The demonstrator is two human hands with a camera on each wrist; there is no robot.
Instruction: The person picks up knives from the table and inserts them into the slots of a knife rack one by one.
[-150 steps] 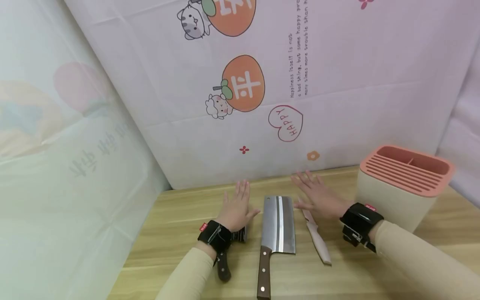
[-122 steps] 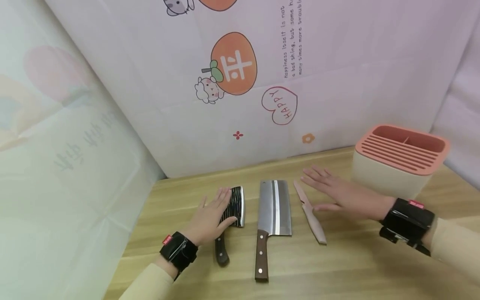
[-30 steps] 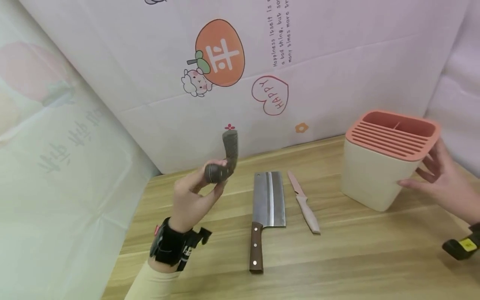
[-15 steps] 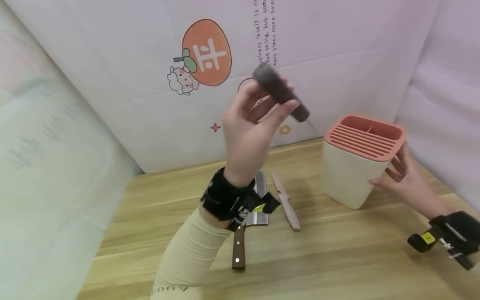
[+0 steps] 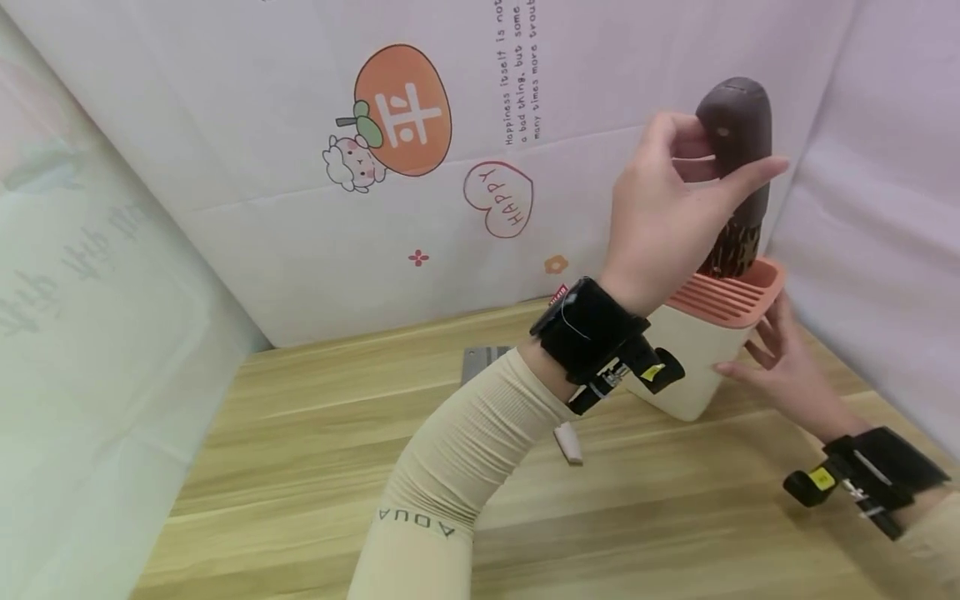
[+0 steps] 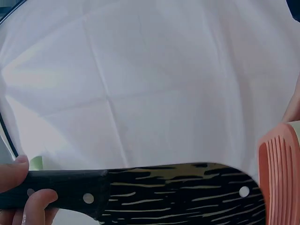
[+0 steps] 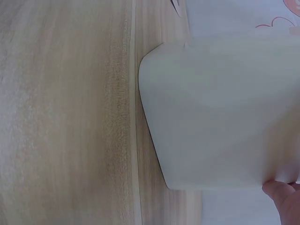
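Note:
My left hand [image 5: 663, 217] grips the dark handle of a black cleaver with pale streaks on its blade [image 5: 733, 247]. In the head view the cleaver points downward, its lower end overlapping the open compartment at the back of the knife holder. The left wrist view shows the rounded blade end [image 6: 211, 192] right at the orange slotted top [image 6: 281, 173]. My right hand [image 5: 795, 375] holds the cream knife holder [image 5: 678, 358] by its right side, thumb in front and fingers behind. The right wrist view shows the holder's wall [image 7: 211, 117] and my thumb [image 7: 280, 194] at its edge.
On the wooden table [image 5: 337, 433], a large steel cleaver [image 5: 480, 363] lies mostly hidden under my left forearm. The pale handle end of a small knife [image 5: 568, 443] shows beside that sleeve. A printed white cloth [image 5: 585, 100] hangs close behind the holder.
My left hand has picked the black cleaver off the table, carried it right and turned its blade downward over the holder. My right hand has moved from the table to the holder's side.

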